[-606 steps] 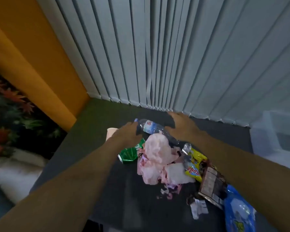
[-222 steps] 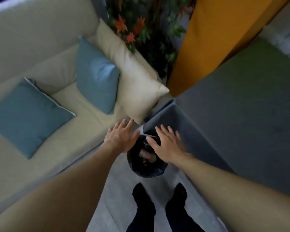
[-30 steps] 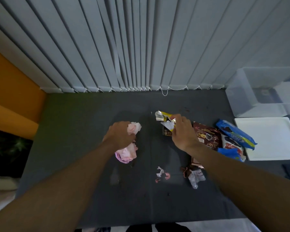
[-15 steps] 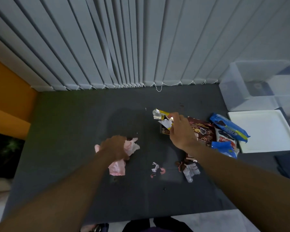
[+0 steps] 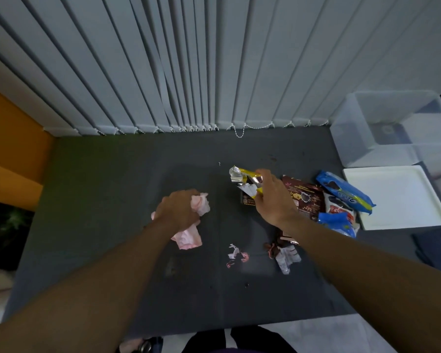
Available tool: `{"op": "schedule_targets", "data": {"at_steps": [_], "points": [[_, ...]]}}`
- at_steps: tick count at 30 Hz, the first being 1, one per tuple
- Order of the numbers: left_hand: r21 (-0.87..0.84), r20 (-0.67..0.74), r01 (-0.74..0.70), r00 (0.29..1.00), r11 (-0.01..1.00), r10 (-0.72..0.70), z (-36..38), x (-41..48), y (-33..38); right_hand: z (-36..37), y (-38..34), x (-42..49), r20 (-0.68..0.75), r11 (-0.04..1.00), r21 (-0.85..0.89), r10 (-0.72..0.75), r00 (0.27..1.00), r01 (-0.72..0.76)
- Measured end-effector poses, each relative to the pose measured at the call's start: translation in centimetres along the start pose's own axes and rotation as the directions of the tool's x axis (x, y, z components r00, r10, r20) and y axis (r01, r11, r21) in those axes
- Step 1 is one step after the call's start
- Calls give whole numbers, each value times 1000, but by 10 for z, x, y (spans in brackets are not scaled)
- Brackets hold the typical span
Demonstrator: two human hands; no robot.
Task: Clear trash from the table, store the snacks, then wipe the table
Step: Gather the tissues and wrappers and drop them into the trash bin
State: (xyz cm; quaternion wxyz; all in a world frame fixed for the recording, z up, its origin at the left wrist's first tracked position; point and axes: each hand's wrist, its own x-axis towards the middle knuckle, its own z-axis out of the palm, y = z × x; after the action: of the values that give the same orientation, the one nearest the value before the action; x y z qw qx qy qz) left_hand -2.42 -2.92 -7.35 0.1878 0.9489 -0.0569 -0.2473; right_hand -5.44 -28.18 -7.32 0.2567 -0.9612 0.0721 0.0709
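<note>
Your left hand has edged toward the blinds, curled round the pink tissue wad over the dark table, fingertips hidden. Your right hand pinches the foil wrapper, covering part of the brown snack box.

free tabletop left (snack packets right)

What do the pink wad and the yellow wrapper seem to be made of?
Pink wad: probably tissue paper, matt, softly crumpled in the left hand. Yellow wrapper: likely metallised plastic film; its torn inside shines silver, in the right hand.
</note>
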Motion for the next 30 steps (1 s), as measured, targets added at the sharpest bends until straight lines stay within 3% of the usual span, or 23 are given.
{"op": "schedule_targets", "data": {"at_steps": [5,12,22,30], "points": [[-76,-68,0,998,997,-5,-28,0,9,-13,-8,-1,10,998,-49,-46,999,47],[-48,-214,-13,977,999,3,-55,-27,15,-30,-28,-7,-6,989,-31,-145,989,144],[-188,-302,178,925,966,-230,-48,-103,1,-28,-57,-31,66,923,7,-384,921,385],[-335,-343,361,814,870,-469,-16,-191,-25,1,-96,-63,194,834,50,-548,814,549]]}}
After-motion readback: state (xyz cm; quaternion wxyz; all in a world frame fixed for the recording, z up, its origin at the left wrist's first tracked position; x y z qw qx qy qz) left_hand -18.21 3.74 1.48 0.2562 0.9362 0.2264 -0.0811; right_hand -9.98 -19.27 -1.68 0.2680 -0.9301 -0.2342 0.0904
